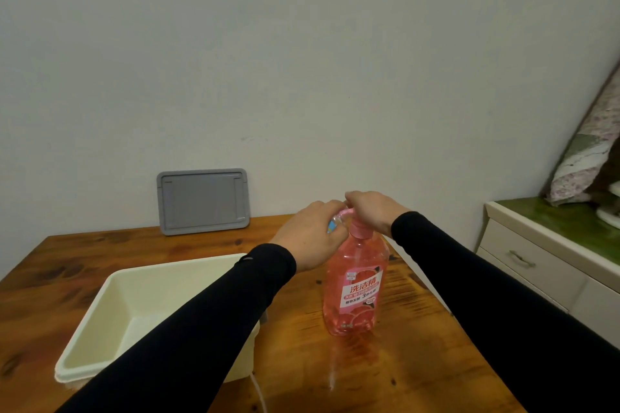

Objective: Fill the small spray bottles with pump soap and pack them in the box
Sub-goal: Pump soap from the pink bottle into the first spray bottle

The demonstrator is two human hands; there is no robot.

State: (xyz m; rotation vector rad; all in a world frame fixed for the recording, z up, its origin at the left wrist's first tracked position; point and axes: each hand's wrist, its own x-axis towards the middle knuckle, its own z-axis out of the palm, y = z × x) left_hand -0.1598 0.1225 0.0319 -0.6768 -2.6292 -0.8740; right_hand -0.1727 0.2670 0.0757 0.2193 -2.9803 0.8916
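Filling step in progress. Pink dish soap pump bottle (355,281) stands upright on the wooden bench (385,375), right of the cream plastic box (100,318). Right hand (372,211) sits curled over the pump head, pressing it. Left hand (310,233) grips a small spray bottle (335,223) up at the nozzle; mostly hidden by fingers, fill level can't be told. To do it well: keep the small bottle's mouth directly under the spout, touching, press slow and short, hold the big bottle steady so it doesn't tip. Grey lid (203,200) leans on the wall behind the box. Nothing visible in the box.
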